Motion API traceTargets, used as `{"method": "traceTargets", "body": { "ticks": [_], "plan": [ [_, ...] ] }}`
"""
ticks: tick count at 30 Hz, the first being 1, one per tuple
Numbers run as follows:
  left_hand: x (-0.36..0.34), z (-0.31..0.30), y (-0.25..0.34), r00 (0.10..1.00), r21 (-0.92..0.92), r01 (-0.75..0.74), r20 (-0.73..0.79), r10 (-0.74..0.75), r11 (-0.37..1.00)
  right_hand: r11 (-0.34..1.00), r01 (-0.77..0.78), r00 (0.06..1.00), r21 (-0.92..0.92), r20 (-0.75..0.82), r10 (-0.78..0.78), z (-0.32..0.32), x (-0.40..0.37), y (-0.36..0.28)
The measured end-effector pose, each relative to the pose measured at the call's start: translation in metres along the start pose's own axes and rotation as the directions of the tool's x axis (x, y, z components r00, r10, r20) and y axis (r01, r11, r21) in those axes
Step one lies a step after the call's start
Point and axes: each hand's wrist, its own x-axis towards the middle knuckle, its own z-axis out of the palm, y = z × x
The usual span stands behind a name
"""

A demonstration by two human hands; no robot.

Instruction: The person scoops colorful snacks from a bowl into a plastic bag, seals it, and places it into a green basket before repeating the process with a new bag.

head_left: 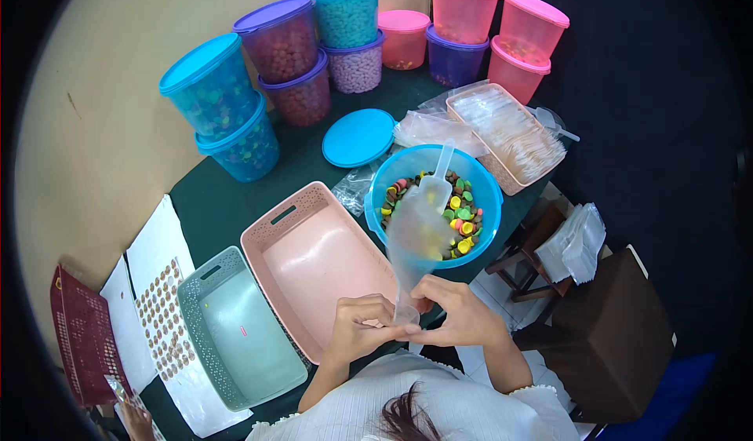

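Observation:
Both of my hands meet close to my body at the near end of a clear plastic bag (416, 233). My left hand (362, 327) pinches the bag's end from the left, thumb pointing inward. From the right, my right hand (457, 315) grips the same end, its thumb meeting the left one. The bag stretches away from my fingers and overlaps a blue tub (492, 223) of brown, yellow, green and pink candies (464, 229). A translucent scoop (437, 184) rests in the tub, its handle pointing away from me.
A pink basket (314, 272) and a grey-green basket (247, 339) stand left. Stickers (163, 315) lie on white sheets. Lidded tubs (282, 41) line the back beside a blue lid (359, 137). A tray (510, 139) holds plastic bags. Another person's hand (137, 419) shows lower left.

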Motion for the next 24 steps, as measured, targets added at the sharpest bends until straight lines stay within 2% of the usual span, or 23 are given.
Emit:
{"method": "traceTargets", "body": {
  "ticks": [1, 2, 3, 5, 7, 8, 9, 10, 11, 12, 13, 14, 15, 16, 17, 19, 20, 22, 24],
  "plan": [
    [0.0, -0.001, 0.0, 1.0, -0.006, 0.0, 0.005, 0.0, 1.0, 0.997, -0.007, 0.999, 0.079, 0.037, 0.004, -0.001, -0.002, 0.0],
    [0.001, -0.002, 0.002, 0.996, 0.002, -0.048, 0.075, 0.048, 0.999, 0.994, -0.07, 0.992, 0.085, 0.114, 0.06, -0.003, -0.006, -0.003],
    [0.001, -0.003, 0.003, 0.985, 0.007, -0.098, 0.144, 0.096, 0.995, 0.994, -0.072, 0.992, 0.082, 0.11, 0.063, -0.003, -0.009, -0.002],
    [-0.002, -0.006, 0.008, 0.981, -0.049, -0.048, 0.184, 0.056, 0.998, 0.964, -0.16, 0.979, 0.213, 0.161, 0.127, 0.002, -0.018, 0.001],
    [-0.002, -0.007, 0.013, 0.969, -0.007, -0.07, 0.237, 0.069, 0.998, 0.952, -0.204, 0.976, 0.228, 0.121, 0.18, 0.008, -0.021, -0.003],
    [-0.003, -0.004, 0.018, 0.969, -0.002, -0.067, 0.238, 0.065, 0.998, 0.977, -0.133, 0.991, 0.168, 0.011, 0.133, 0.012, -0.02, -0.008],
    [-0.004, 0.002, 0.023, 0.964, 0.033, 0.012, 0.265, -0.02, 0.999, 0.992, -0.072, 0.992, 0.103, -0.092, 0.081, 0.017, -0.021, -0.012],
    [-0.006, 0.005, 0.025, 0.952, 0.069, 0.088, 0.288, -0.104, 0.994, 0.991, -0.083, 0.986, 0.106, -0.133, 0.096, 0.017, -0.024, -0.013],
    [-0.008, 0.003, 0.025, 0.953, 0.071, 0.087, 0.286, -0.104, 0.994, 0.991, -0.08, 0.987, 0.107, -0.132, 0.094, 0.016, -0.026, -0.012],
    [-0.01, 0.002, 0.022, 0.982, -0.102, -0.074, 0.168, 0.09, 0.992, 0.998, -0.04, 0.979, 0.038, -0.196, 0.047, 0.013, -0.028, -0.011],
    [-0.013, 0.001, 0.018, 0.964, -0.25, -0.252, 0.015, 0.264, 0.935, 0.999, -0.004, 0.967, -0.036, -0.255, -0.005, 0.009, -0.031, -0.008],
    [-0.017, 0.0, 0.008, 0.924, -0.319, -0.365, -0.236, 0.3, 0.875, 0.999, -0.039, 0.955, -0.012, -0.296, 0.033, 0.007, -0.037, -0.005],
    [-0.013, -0.005, 0.007, 0.867, -0.149, -0.359, -0.418, 0.271, 0.921, 0.999, -0.039, 0.955, -0.015, -0.294, 0.033, 0.006, -0.041, -0.004],
    [-0.006, -0.01, 0.007, 0.768, 0.019, -0.309, -0.584, 0.261, 0.951, 0.998, -0.039, 0.945, 0.052, -0.323, 0.054, 0.006, -0.046, -0.004],
    [0.001, -0.012, 0.003, 0.767, 0.021, -0.308, -0.586, 0.261, 0.951, 0.992, -0.037, 0.933, 0.12, -0.35, 0.077, 0.005, -0.049, -0.004],
    [0.013, -0.013, -0.017, 0.861, -0.092, -0.173, -0.498, 0.105, 0.981, 0.997, -0.003, 0.94, 0.079, -0.339, 0.03, 0.004, -0.053, -0.005],
    [0.012, -0.011, -0.028, 0.86, -0.092, -0.173, -0.499, 0.105, 0.981, 0.993, 0.016, 0.951, 0.118, -0.309, 0.022, 0.005, -0.055, -0.005],
    [0.01, -0.004, -0.045, 0.933, -0.247, 0.068, -0.328, -0.15, 0.967, 0.988, 0.034, 0.961, 0.151, -0.277, 0.01, 0.007, -0.057, -0.004],
    [0.001, 0.003, -0.044, 0.91, -0.292, 0.077, -0.369, -0.187, 0.953, 0.981, 0.044, 0.953, 0.189, -0.301, 0.015, 0.011, -0.057, -0.002]
  ]
}}
